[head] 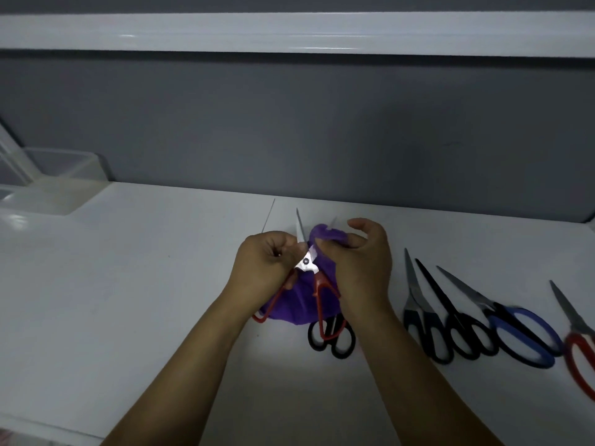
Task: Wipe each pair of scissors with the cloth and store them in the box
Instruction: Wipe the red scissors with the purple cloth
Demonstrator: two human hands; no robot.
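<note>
both hands (264, 262) (357, 262) grip red scissors (309, 268) — purple cloth (296, 304)

Taking the left hand (267, 268) and right hand (360, 268), gripping the held scissors (309, 265) and purple cloth (289, 304), as the clock's centre, I am seeing free worktop (128, 284) running from 7 to 9 o'clock. It is giving a wide lane to the clear box (64, 165) at 10. The grey wall (289, 123) is closing off 12. From 3 to 4, a row is blocking the surface: a black pair (425, 329), a slim black pair (463, 333), a blue-handled pair (521, 333) and a red-handled pair (579, 349). Black-handled scissors (335, 339) are lying at 5, partly under the cloth.
</note>
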